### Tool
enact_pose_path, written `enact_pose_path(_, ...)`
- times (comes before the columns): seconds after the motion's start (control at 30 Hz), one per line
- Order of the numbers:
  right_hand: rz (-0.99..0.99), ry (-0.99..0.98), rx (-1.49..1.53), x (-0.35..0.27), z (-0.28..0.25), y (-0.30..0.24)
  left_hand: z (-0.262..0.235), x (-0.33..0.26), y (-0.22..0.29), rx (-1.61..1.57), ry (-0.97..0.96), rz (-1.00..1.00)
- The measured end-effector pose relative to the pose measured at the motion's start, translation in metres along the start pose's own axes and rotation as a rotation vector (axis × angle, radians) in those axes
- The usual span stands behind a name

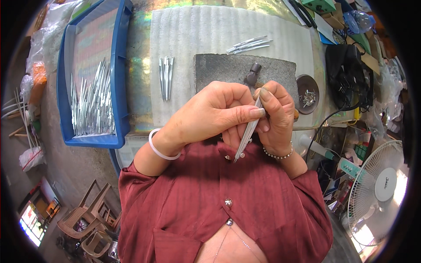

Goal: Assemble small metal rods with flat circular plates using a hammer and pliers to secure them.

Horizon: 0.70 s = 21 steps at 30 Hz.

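Between my two hands, in front of my chest, is a slim silver metal drawing compass, its legs close together and pointing down toward me. My left hand is closed, the thumb pressed along the upper part of the compass. My right hand pinches the top end between thumb and fingers. Just beyond lies a hammer on a dark stone block, its handle mostly hidden by my right hand. A round dish of small metal parts sits right of the block.
A blue tray at left holds many silver metal pieces. More lie on the white foam sheet: a small row and several behind the block. At right are a black bag, a cable and a fan.
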State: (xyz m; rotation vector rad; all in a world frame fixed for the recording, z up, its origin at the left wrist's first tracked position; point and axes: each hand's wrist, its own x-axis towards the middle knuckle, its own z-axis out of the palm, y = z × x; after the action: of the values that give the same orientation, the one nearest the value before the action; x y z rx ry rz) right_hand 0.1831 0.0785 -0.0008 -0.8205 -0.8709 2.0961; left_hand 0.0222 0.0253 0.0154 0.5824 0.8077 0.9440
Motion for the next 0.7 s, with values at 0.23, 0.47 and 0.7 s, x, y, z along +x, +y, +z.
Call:
enact_pose_path(0.23,-0.002,0.001,0.007,0.001,-0.004,-0.002,0.002,0.006,0.002,0.035,0.0,-0.005)
enact_pose_path(0.47,-0.003,0.002,0.019,0.002,-0.006,-0.003,0.001,0.01,0.003,0.034,0.0,-0.008)
enact_pose_path(0.7,-0.058,0.029,0.024,0.002,-0.008,-0.002,0.0,0.016,0.007,0.051,-0.038,-0.027)
